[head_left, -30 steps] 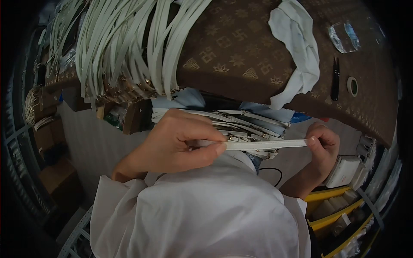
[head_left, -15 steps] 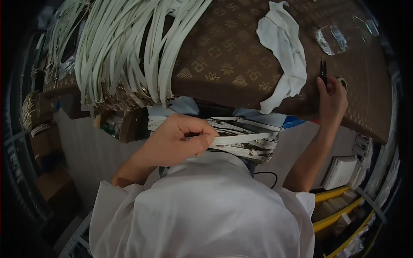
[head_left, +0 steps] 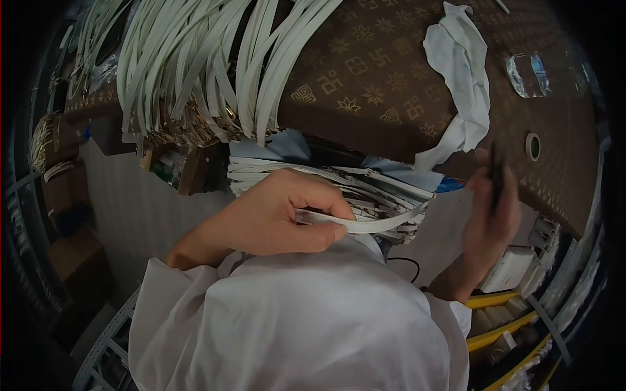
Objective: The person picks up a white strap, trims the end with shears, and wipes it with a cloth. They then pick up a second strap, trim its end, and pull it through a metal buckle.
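My left hand (head_left: 283, 215) pinches a narrow white belt (head_left: 385, 226) between thumb and fingers. From there the belt bows out to the right over a pile of white belts (head_left: 385, 189) with buckles across my lap. My right hand (head_left: 490, 215), smeared by motion, grips a black pointed tool (head_left: 498, 176) with two prongs. It is in front of the table edge, to the right of the belts.
A brown patterned table (head_left: 365, 78) stands in front. Many pale belts (head_left: 189, 72) hang over its left side, buckles downward. On it lie a white cloth (head_left: 463, 72), a tape roll (head_left: 533, 147) and a clear plastic packet (head_left: 529, 75). A yellow rack (head_left: 499, 298) stands at right.
My right hand has lifted the black tool off the table and drawn it toward me. My left hand has shifted slightly right, and the belt now bows instead of running straight.
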A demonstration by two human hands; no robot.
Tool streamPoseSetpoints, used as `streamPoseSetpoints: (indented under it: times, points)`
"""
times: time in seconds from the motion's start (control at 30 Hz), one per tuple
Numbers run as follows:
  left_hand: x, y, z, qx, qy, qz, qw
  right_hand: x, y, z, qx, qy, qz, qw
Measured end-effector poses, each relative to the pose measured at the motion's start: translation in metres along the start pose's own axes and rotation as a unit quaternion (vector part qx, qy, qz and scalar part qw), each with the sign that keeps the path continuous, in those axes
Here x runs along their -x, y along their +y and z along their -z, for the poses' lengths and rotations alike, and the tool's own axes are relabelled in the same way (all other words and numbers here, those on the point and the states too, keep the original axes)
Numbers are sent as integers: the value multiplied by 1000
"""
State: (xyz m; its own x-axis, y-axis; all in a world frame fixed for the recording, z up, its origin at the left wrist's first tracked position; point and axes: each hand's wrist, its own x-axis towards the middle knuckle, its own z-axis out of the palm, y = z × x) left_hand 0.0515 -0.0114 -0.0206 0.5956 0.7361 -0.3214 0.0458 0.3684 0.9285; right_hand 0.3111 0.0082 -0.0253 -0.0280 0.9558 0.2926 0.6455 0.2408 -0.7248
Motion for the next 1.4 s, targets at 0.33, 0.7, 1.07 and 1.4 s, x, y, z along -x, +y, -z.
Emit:
streamPoseSetpoints:
  times: [0.33, 0.7, 1.07, 1.4]
  points:
    - [0, -1, -2, 3, 19, -26, 999, 27, -36, -12, 49, -187, 194, 962]
    - [-1, 2, -5, 0, 21, -22, 1000, 29, -36, -12, 65, -179, 202, 961]
    - [-1, 2, -4, -8, 15, -25, 1000, 30, -35, -13, 89, -157, 230, 956]
    - [-2, 7, -2, -21, 14, -14, 1000, 30, -23, -14, 32, -176, 202, 963]
